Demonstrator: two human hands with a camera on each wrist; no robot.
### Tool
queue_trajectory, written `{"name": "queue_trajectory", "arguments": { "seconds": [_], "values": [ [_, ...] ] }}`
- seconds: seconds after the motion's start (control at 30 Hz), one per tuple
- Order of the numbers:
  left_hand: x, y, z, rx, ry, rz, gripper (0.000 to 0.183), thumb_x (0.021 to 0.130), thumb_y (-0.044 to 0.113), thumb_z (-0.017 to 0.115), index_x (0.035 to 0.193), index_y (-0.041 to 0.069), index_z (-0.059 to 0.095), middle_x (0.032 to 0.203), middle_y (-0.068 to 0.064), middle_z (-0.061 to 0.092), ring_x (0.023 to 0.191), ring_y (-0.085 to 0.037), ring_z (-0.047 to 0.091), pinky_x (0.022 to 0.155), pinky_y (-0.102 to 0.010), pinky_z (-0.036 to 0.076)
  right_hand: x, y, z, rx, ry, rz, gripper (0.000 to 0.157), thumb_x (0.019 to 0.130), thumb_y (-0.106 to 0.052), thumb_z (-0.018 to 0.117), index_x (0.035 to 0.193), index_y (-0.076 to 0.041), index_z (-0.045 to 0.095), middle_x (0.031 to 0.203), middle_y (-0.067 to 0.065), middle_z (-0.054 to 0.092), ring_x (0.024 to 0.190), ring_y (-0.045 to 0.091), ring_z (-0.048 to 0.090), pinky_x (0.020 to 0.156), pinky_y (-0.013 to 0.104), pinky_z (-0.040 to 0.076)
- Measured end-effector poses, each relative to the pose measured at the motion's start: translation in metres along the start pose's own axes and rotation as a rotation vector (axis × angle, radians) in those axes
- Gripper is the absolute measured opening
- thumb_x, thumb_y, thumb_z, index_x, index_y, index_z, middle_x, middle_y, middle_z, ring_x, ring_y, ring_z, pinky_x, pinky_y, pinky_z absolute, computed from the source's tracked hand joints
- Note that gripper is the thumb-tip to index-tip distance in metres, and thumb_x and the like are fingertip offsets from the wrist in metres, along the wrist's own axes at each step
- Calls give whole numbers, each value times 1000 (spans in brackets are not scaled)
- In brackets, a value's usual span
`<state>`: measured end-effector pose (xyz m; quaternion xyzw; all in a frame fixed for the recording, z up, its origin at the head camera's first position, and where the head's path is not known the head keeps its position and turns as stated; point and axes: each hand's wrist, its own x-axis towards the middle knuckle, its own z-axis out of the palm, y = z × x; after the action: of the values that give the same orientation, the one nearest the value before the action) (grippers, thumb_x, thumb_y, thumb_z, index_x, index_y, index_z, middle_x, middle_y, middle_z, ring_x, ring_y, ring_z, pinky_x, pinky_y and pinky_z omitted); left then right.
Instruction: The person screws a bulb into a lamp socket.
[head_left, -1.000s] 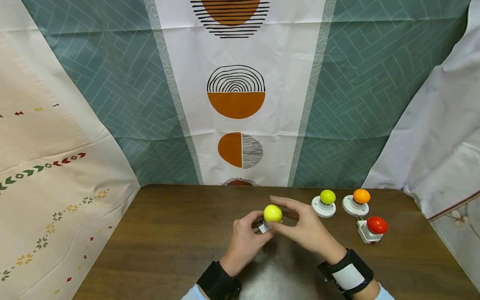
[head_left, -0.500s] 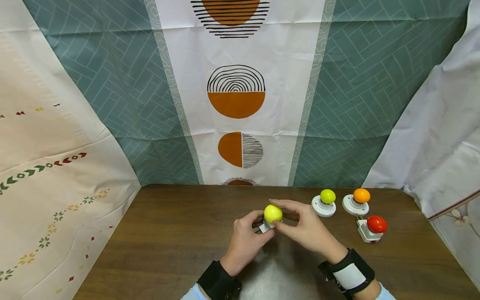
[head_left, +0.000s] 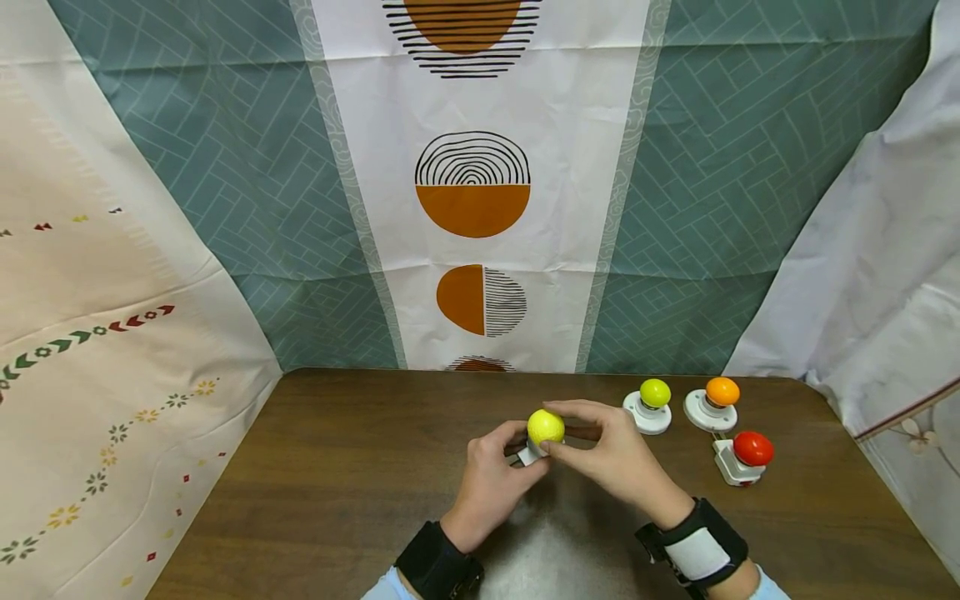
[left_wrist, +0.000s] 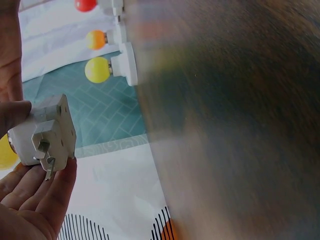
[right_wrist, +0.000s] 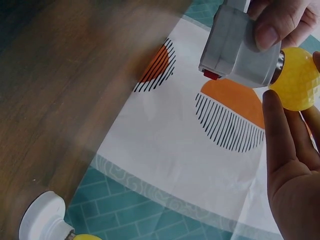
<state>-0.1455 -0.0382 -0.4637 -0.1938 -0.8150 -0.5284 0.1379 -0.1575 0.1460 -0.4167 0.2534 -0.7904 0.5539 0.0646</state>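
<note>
My left hand [head_left: 491, 479] grips a white lamp holder [left_wrist: 50, 132] above the table. In the left wrist view, metal plug contacts show on the holder's face; in the right wrist view, a small red part [right_wrist: 210, 75] shows at its end. A yellow bulb [head_left: 546, 426] with a faceted surface sits at the holder's mouth, its metal collar partly visible. My right hand [head_left: 618, 454] holds this bulb between thumb and fingers. Whether the bulb is fully seated cannot be told.
On the right of the brown table [head_left: 360, 483] stand a yellow-green bulb [head_left: 656, 393] and an orange bulb [head_left: 723, 392], each on a round white base. A red bulb [head_left: 753, 448] in a white plug-in holder lies nearer. Patterned cloth [head_left: 472, 100] hangs behind.
The fingers of my right hand have shifted slightly around the yellow bulb, the index fingertip a little lower. The left hand and the lamp holder stay nearly in place.
</note>
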Motion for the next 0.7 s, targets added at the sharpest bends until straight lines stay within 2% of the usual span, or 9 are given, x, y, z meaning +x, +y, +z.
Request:
{"name": "queue_trajectory", "arguments": {
  "seconds": [0.2,0.4,0.53,0.7],
  "values": [
    [-1,-2,1,0,3,-5,37,78,28,75,110,17,62,99,10,62,87,-5,60,72,-23,48,-1,-2,3,-20,53,11,42,73,-25,79,111,-14,65,108,-6,62,97,14,59,76,30,49],
    [-1,-3,2,-1,6,4,36,78,30,74,110,18,62,99,10,62,86,-4,60,71,-23,48,-1,-25,5,-12,115,7,40,69,-15,81,105,-8,65,103,5,63,88,21,63,70,36,51],
    [-1,-4,2,-8,5,8,36,79,31,73,111,18,61,99,10,62,86,-3,59,72,-24,48,0,-36,3,-32,86,6,47,69,-13,81,111,-9,62,109,3,60,96,24,60,76,38,49],
    [0,-4,2,-1,7,19,37,79,31,73,111,17,61,100,9,62,87,-4,60,73,-24,48,2,-30,0,-51,0,-31,57,73,-14,78,125,-10,55,123,1,55,111,23,53,85,40,45]
  ]
}}
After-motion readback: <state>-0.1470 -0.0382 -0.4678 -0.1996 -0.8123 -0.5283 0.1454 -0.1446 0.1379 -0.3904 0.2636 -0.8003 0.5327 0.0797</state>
